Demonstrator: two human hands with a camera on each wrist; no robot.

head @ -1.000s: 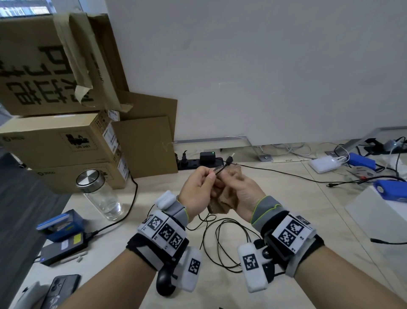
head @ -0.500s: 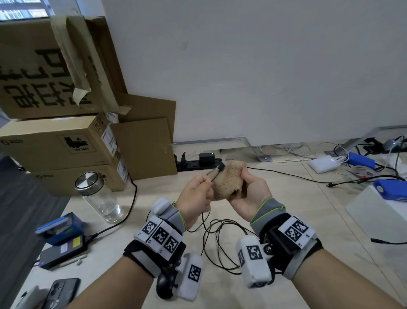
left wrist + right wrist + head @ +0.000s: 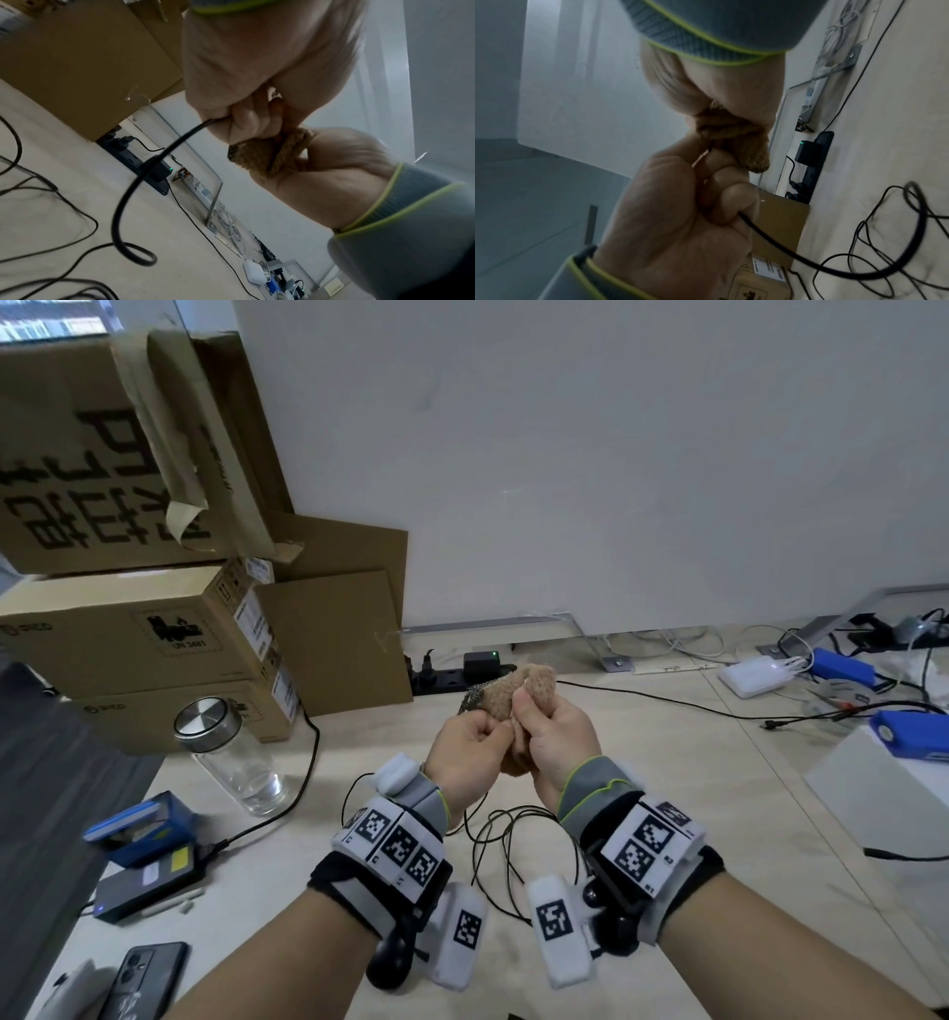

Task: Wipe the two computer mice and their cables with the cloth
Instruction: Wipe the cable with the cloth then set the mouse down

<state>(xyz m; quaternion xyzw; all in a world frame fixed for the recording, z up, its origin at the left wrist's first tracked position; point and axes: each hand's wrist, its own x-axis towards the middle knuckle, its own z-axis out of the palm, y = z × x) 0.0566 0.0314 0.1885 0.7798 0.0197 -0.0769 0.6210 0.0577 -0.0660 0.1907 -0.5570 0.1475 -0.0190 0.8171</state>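
Above the table, my right hand [image 3: 534,711] grips a bunched brown cloth [image 3: 531,683], thumb on top. My left hand [image 3: 493,737] presses against it and pinches a thin black mouse cable [image 3: 133,182], whose end disappears into the cloth [image 3: 270,154]. In the right wrist view the cable [image 3: 782,253] leaves my left fist [image 3: 693,203] and drops to the table under the cloth [image 3: 731,138]. Loose loops of cable [image 3: 513,855] lie on the table between my wrists. I cannot make out either mouse.
Stacked cardboard boxes [image 3: 128,634] fill the back left, with a lidded glass jar [image 3: 231,762] in front. A black power strip [image 3: 447,672] runs along the wall. A phone [image 3: 144,978], a blue case [image 3: 138,824] and chargers [image 3: 755,675] lie at the sides.
The cable end that stuck out between my hands is now covered by the cloth. My right hand has closed over it and both hands have drawn together.
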